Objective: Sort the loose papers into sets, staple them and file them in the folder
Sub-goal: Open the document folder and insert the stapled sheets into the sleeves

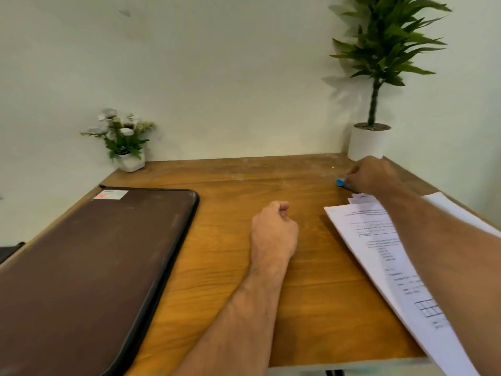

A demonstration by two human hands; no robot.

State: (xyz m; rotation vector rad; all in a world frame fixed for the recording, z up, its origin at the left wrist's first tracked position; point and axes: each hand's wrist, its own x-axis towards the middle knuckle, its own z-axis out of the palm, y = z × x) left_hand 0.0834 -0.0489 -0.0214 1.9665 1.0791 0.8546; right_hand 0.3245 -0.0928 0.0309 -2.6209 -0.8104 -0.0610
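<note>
From the head camera: the left hand rests on the wooden desk as a loose fist, holding nothing; the right hand curls round a small blue thing, probably the stapler (mostly hidden); the loose papers lie under the right forearm; the brown folder lies closed at left.
</note>
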